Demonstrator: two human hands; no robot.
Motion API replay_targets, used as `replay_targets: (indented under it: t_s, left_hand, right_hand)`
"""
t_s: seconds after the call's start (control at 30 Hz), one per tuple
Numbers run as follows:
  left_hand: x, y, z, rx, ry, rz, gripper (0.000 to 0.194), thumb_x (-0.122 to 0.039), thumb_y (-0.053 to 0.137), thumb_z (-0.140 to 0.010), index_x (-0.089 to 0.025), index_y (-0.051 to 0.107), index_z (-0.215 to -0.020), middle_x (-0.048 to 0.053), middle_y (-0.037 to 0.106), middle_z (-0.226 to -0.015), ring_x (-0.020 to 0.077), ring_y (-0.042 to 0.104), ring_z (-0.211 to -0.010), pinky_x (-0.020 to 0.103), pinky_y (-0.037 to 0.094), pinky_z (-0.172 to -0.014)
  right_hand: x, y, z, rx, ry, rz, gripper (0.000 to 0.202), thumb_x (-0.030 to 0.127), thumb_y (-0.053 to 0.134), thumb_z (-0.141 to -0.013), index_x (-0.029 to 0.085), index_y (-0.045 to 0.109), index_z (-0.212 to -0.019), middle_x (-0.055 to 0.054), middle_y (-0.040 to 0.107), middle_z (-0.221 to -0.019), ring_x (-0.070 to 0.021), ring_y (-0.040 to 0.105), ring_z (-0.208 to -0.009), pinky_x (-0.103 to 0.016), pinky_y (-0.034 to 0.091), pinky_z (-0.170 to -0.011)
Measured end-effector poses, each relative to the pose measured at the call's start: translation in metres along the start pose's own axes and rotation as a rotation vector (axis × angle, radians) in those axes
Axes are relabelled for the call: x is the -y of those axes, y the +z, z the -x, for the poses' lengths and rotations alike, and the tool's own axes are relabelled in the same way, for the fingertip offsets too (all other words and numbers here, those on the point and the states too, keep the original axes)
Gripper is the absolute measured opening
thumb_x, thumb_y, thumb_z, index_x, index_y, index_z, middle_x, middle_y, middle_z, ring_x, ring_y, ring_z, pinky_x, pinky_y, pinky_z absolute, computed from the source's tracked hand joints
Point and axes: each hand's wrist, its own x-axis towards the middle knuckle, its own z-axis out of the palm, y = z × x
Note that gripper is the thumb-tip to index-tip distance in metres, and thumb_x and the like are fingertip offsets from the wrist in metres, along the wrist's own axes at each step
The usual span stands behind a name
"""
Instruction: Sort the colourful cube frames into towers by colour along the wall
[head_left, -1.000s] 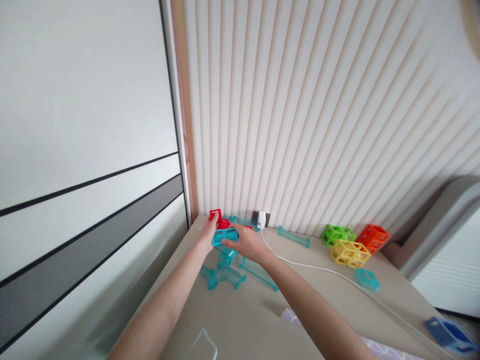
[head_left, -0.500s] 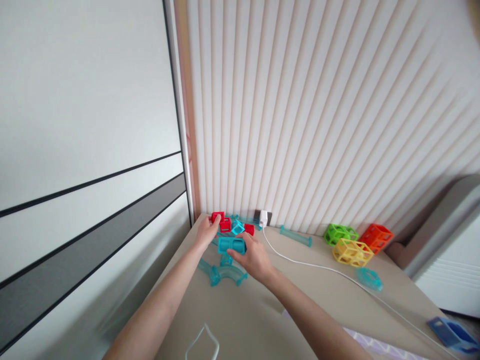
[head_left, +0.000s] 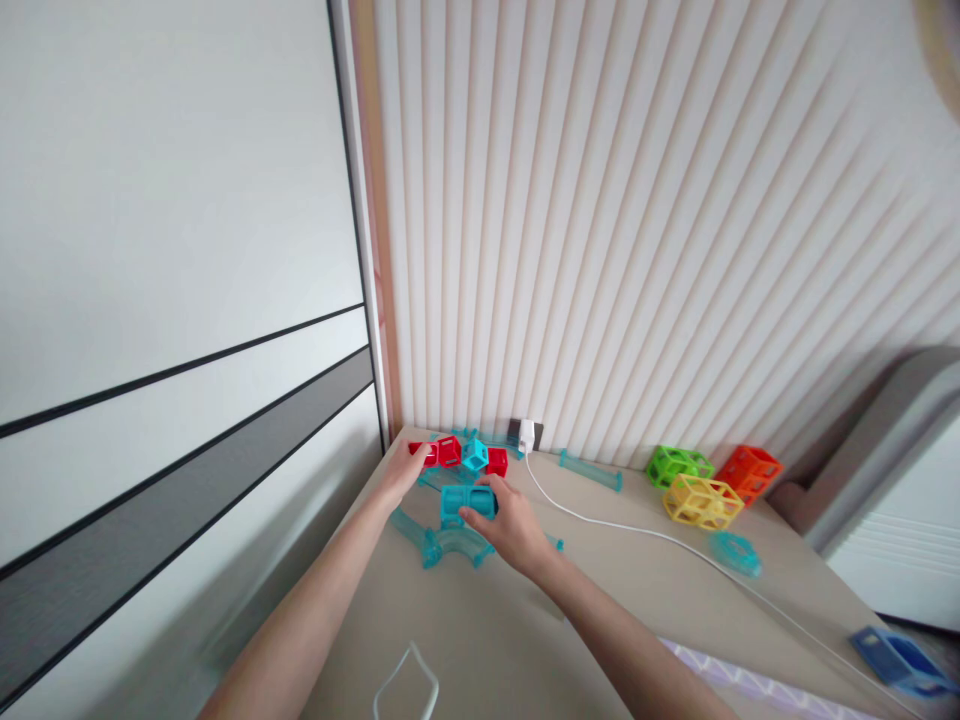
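My left hand point(head_left: 405, 472) grips a red cube-shaped block point(head_left: 427, 454) near the table's back left corner. Against it lies a second red block point(head_left: 449, 452), tilted. A light-blue cube block point(head_left: 475, 455) and another red block point(head_left: 496, 461) continue to the right, roughly in a row. My right hand point(head_left: 514, 522) holds a teal two-cube frame block point(head_left: 466, 502), thumb in front and fingers over its right end. Below that block, a curved translucent teal tube point(head_left: 457, 543) rests on the table; its upper part is partly covered.
Along the wall lies a straight teal tube point(head_left: 591, 470). A white charger point(head_left: 526, 436) sits in the socket, its cable point(head_left: 637, 530) crossing the table. Green point(head_left: 679, 466), yellow point(head_left: 703, 502) and orange point(head_left: 750, 474) frame blocks stand right, with a blue one point(head_left: 900, 660) near the edge.
My left hand has moved down and left with its red block, and the red block beside it has turned. My right hand has shifted slightly right and down with the teal block.
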Motion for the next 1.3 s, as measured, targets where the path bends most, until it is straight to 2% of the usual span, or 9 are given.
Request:
replay_targets:
  t_s: [0.23,0.33,0.5,0.67,0.77,0.87,1.0,1.1,1.3]
  left_hand:
    - [0.003,-0.019,0.025,-0.047,0.205,-0.322,0.017,-0.029,0.07,-0.081,-0.019,0.063,-0.092,0.003,0.068,-0.087,0.0254,0.068,-0.093,0.04,0.053,-0.09]
    - [0.009,-0.021,0.036,-0.029,0.295,-0.42,0.02,-0.022,0.071,-0.074,-0.019,0.064,-0.093,0.006,0.07,-0.093,0.0277,0.067,-0.101,0.043,0.051,-0.097]
    - [0.005,-0.019,0.055,-0.004,0.417,-0.508,0.047,-0.02,0.069,-0.077,-0.016,0.062,-0.123,0.016,0.067,-0.125,0.0345,0.059,-0.127,0.056,0.042,-0.112]
    - [-0.018,-0.017,0.1,0.236,0.636,-0.518,0.065,-0.036,0.068,-0.089,-0.025,0.045,-0.15,0.012,0.052,-0.152,0.0284,0.049,-0.143,0.044,0.041,-0.119]
    - [-0.021,-0.015,0.126,0.415,0.74,-0.569,0.063,-0.036,0.069,-0.092,-0.03,0.045,-0.15,0.01,0.057,-0.146,0.0273,0.057,-0.134,0.041,0.051,-0.111]
    - [-0.01,-0.024,0.142,0.382,0.76,-0.608,0.046,-0.032,0.065,-0.095,-0.031,0.054,-0.14,0.007,0.067,-0.127,0.0248,0.068,-0.118,0.037,0.058,-0.1]
    - [0.022,-0.053,0.156,0.268,0.723,-0.632,0.045,-0.034,0.067,-0.093,-0.032,0.057,-0.137,0.006,0.071,-0.12,0.024,0.073,-0.109,0.034,0.061,-0.095]
    - [0.047,-0.069,0.164,0.209,0.677,-0.651,0.046,-0.031,0.066,-0.092,-0.033,0.057,-0.137,0.006,0.072,-0.122,0.0244,0.074,-0.109,0.035,0.062,-0.095]
    - [0.073,-0.062,0.163,0.164,0.687,-0.709,0.047,-0.031,0.058,-0.095,-0.035,0.055,-0.142,0.005,0.069,-0.13,0.0249,0.07,-0.119,0.037,0.06,-0.101]
  right_hand:
    - [-0.002,0.001,0.004,-0.038,0.017,-0.051,0.036,0.044,0.071,-0.086,0.025,0.065,-0.116,-0.006,0.074,-0.105,-0.0254,0.071,-0.091,-0.032,0.05,-0.077]
    - [-0.005,0.003,0.005,-0.065,0.025,-0.081,0.036,0.043,0.07,-0.086,0.024,0.064,-0.115,-0.007,0.073,-0.112,-0.0266,0.071,-0.096,-0.034,0.051,-0.083]
    - [-0.011,0.002,0.007,-0.105,0.041,-0.131,0.033,0.043,0.069,-0.085,0.025,0.063,-0.113,-0.006,0.073,-0.108,-0.0263,0.071,-0.092,-0.035,0.052,-0.081]
    - [-0.01,0.005,0.019,-0.105,0.026,-0.246,0.034,0.049,0.067,-0.088,0.024,0.061,-0.11,-0.001,0.073,-0.089,-0.0218,0.069,-0.078,-0.032,0.053,-0.073]
    - [-0.005,0.012,0.032,-0.036,-0.028,-0.419,0.037,0.054,0.066,-0.09,0.022,0.061,-0.108,-0.001,0.072,-0.087,-0.0194,0.067,-0.075,-0.03,0.054,-0.07]
    - [-0.003,0.014,0.043,0.025,-0.126,-0.37,0.036,0.049,0.071,-0.089,0.023,0.061,-0.111,-0.001,0.072,-0.094,-0.0202,0.068,-0.081,-0.031,0.055,-0.074]
    - [-0.016,0.004,0.036,-0.104,-0.207,-0.084,0.029,0.034,0.074,-0.088,0.026,0.059,-0.111,-0.006,0.067,-0.122,-0.0253,0.066,-0.112,-0.039,0.052,-0.097]
    - [-0.034,-0.001,0.014,-0.166,-0.159,0.027,0.025,0.028,0.071,-0.088,0.027,0.059,-0.109,-0.006,0.064,-0.117,-0.0256,0.067,-0.109,-0.041,0.054,-0.095]
    - [-0.054,0.015,-0.022,-0.158,-0.118,0.097,0.033,0.03,0.072,-0.087,0.024,0.061,-0.117,-0.009,0.065,-0.121,-0.0247,0.07,-0.106,-0.038,0.057,-0.093]
